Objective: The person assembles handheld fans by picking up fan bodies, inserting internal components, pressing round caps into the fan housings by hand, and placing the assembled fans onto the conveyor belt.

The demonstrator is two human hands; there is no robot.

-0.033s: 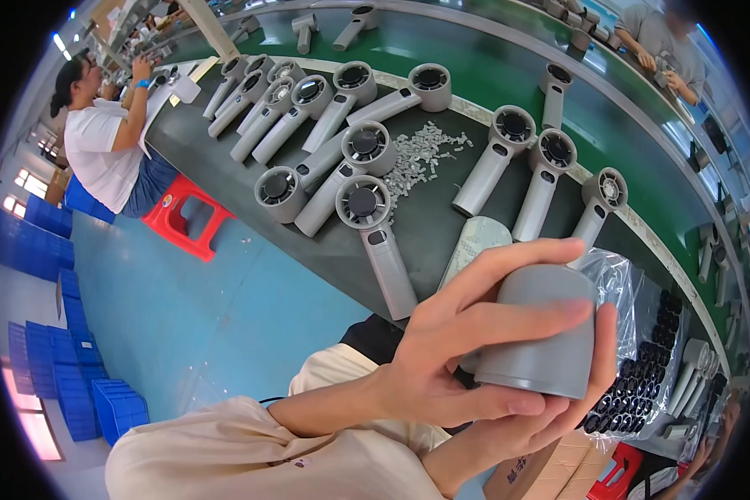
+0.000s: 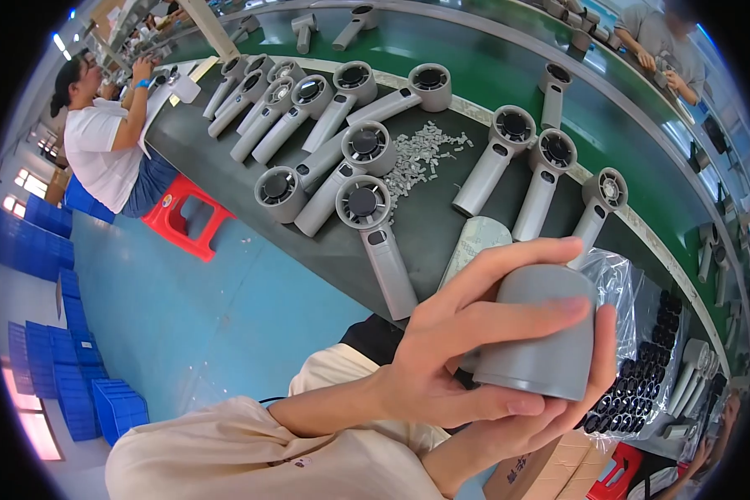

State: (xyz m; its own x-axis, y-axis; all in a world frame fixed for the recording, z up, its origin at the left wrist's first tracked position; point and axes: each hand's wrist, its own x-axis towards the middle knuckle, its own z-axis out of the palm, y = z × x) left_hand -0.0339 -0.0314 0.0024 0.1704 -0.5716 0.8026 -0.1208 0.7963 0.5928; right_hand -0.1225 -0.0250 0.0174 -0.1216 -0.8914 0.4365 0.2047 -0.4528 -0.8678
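My left hand (image 2: 450, 333) is wrapped round the grey round head of a handheld fan (image 2: 542, 337), its fingers spread over the smooth outer side. From below, my right hand (image 2: 558, 412) closes on the same fan, with one finger up along the right side. The fan's handle and grille are mostly hidden by my hands. Behind them on the bench lies a pale, rounded flat piece (image 2: 475, 242), partly covered by my left hand. The nearest whole grey fan (image 2: 379, 242) lies left of my hands.
Several more fans (image 2: 300, 108) and a pile of small clear parts (image 2: 417, 158) lie on the dark bench (image 2: 250, 179). Black rings (image 2: 642, 375) in plastic stand at right. Beyond runs a green conveyor (image 2: 467, 58). A co-worker (image 2: 108, 142) sits at left on a red stool (image 2: 192, 217).
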